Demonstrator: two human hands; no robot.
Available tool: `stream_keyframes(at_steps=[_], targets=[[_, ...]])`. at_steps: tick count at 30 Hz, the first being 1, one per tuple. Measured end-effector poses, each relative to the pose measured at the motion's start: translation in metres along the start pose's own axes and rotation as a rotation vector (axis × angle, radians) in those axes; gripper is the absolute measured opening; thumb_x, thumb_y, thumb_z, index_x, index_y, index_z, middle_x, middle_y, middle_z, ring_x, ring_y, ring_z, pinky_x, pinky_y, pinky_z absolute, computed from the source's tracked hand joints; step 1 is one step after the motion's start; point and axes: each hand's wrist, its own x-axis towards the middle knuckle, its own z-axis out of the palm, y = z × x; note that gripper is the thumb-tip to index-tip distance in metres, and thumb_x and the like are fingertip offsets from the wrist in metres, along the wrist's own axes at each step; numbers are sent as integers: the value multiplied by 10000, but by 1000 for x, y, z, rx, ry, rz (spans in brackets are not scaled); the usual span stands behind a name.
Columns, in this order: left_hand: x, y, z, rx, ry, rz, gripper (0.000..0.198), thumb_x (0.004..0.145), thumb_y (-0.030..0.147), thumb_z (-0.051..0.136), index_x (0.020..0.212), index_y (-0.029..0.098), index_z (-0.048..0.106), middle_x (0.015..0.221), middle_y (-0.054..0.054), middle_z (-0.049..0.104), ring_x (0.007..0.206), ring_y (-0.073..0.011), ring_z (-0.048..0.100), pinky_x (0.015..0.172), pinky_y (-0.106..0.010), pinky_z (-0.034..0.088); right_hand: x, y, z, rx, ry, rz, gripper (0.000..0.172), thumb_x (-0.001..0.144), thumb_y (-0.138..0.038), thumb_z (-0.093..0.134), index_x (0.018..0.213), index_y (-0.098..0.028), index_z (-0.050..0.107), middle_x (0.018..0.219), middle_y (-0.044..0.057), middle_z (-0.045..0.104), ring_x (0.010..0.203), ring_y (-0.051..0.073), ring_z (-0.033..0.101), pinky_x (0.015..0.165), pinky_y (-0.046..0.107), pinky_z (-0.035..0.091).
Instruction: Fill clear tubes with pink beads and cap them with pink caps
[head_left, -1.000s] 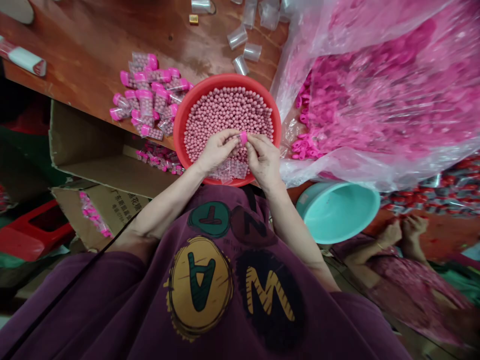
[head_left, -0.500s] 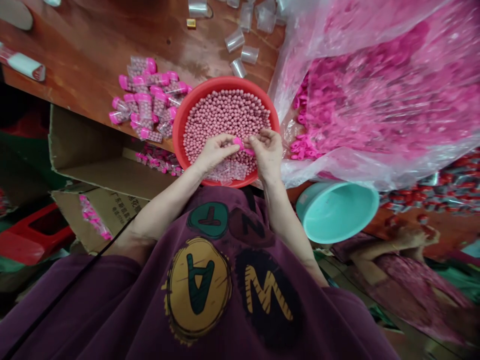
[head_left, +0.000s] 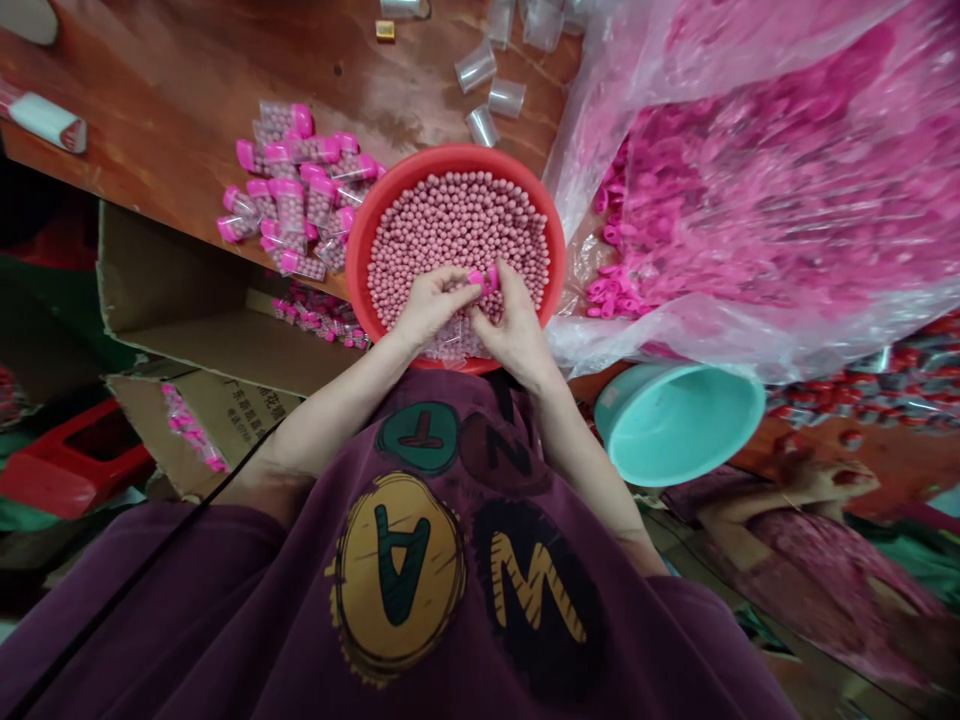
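Note:
A red basin (head_left: 360, 262) full of pink beads (head_left: 461, 215) stands in front of me. Over its near half, my left hand (head_left: 435, 308) is closed in a pinch on a small pink plastic cap (head_left: 475, 279), which has a second pink part at its right side. The index fingertip of my right hand (head_left: 519, 325) touches that right part, while its thumb is held lower, apart from the index finger. Clear tubes (head_left: 452, 340) lie on the beads beneath my hands, partly hidden by them. Whether a tube hangs from the cap, I cannot tell.
Pink-capped tubes of beads (head_left: 289, 200) are heaped left of the basin, above an open cardboard box (head_left: 180, 290). Clear cups (head_left: 476, 68) lie behind. A plastic bag (head_left: 750, 200) of pink caps and a turquoise basin (head_left: 675, 430) are at right, near another person's hand (head_left: 832, 482).
My right hand has turned and dropped lower, its thumb and index finger parting. The cap's right part has swung up and closer to my left fingers. My left hand stays nearly in place.

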Motion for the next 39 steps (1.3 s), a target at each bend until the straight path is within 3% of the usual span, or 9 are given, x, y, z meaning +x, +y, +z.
stream_keyframes(at_steps=[2, 6, 14, 19, 22, 26, 31, 36, 39], targets=[[-2, -1, 7, -28, 24, -41, 98, 883, 145, 894, 907, 175, 804, 787, 17, 761, 705, -95, 664, 726, -222, 556, -1, -7, -1, -146, -42, -21, 860, 954, -387, 788, 1716, -178, 448, 1688, 247, 592, 1590, 428, 565, 1327, 721, 480], [-4, -8, 18, -42, 94, -132, 120, 901, 181, 896, 906, 176, 777, 733, 23, 742, 675, -111, 670, 713, -237, 572, -3, -9, 8, -303, -30, -7, 812, 951, -304, 757, 1686, -126, 460, 1601, 287, 640, 1485, 462, 625, 1267, 753, 505], [-7, -7, 23, -2, 191, -161, 170, 962, 179, 871, 844, 172, 750, 706, 25, 691, 665, -105, 624, 672, -234, 523, 5, 7, 19, -391, -47, -83, 814, 916, -457, 823, 1589, -87, 552, 1371, 266, 736, 1242, 448, 729, 1133, 678, 604], [-2, -11, 18, 53, 161, -146, 211, 954, 231, 886, 821, 180, 731, 691, 32, 664, 664, -102, 584, 644, -216, 488, 8, 1, 22, -406, -114, -41, 844, 890, -381, 839, 1598, -53, 518, 1419, 291, 712, 1272, 457, 724, 1110, 654, 615], [1, -18, 15, 82, 166, -109, 95, 953, 186, 850, 906, 183, 768, 789, 11, 731, 754, -122, 643, 731, -229, 515, 8, -1, 23, -380, -135, -49, 840, 894, -327, 814, 1625, -78, 481, 1521, 301, 667, 1370, 456, 691, 1147, 641, 599], [2, -17, 11, 145, 114, -49, 91, 917, 123, 845, 930, 174, 771, 887, -15, 775, 863, -147, 705, 861, -259, 535, 10, 6, 18, -356, -111, -44, 724, 932, -330, 744, 1576, -98, 509, 1462, 295, 712, 1345, 457, 706, 1147, 664, 584], [5, -5, 8, 169, -29, -67, 183, 939, 99, 825, 815, 168, 709, 707, 37, 640, 662, -96, 570, 686, -222, 466, 16, 10, 10, -375, -117, -104, 643, 900, -449, 807, 1430, -146, 606, 1333, 246, 773, 1271, 448, 728, 1119, 632, 588], [15, 1, 5, 251, -2, -9, 247, 1002, 221, 834, 814, 167, 684, 698, 29, 623, 657, -92, 566, 640, -217, 449, 33, -3, 15, -350, -124, -135, 608, 998, -548, 727, 1432, -136, 621, 1308, 229, 779, 1272, 431, 724, 1126, 633, 569], [26, 7, -21, 339, 76, 149, 311, 1024, 439, 853, 914, 189, 703, 773, 4, 662, 748, -130, 643, 692, -252, 505, 48, 1, 6, -218, -139, -183, 687, 1030, -559, 715, 1585, -189, 550, 1414, 175, 762, 1252, 367, 733, 1118, 590, 590]])
